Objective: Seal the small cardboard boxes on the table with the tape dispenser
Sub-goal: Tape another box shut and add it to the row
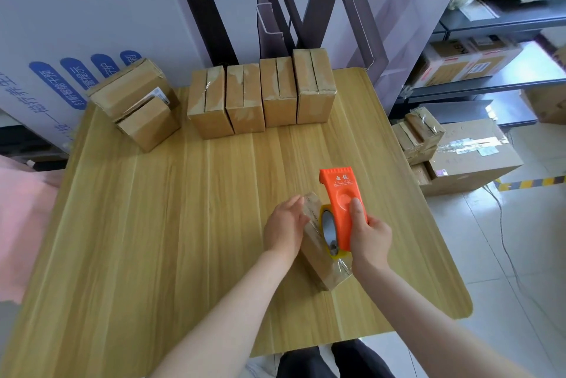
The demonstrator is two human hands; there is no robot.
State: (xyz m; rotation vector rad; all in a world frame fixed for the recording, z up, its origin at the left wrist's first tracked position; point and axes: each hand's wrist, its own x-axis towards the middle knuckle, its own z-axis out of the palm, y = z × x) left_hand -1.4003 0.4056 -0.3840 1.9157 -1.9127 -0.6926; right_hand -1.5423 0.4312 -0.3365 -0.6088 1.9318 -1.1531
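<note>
- Now the right grip (369,235) curls round the orange plastic tape dispenser (341,203), set atop a small brown cardboard box (317,261) on the wooden bench (153,224).
- Left grip (284,224), fingers straight, presses the box's side.

The person's forearms are bare right down to the left hand (283,224) and the right hand (369,236). Nearest me, loose black fabric trousers (306,362) cover both legs.
</note>
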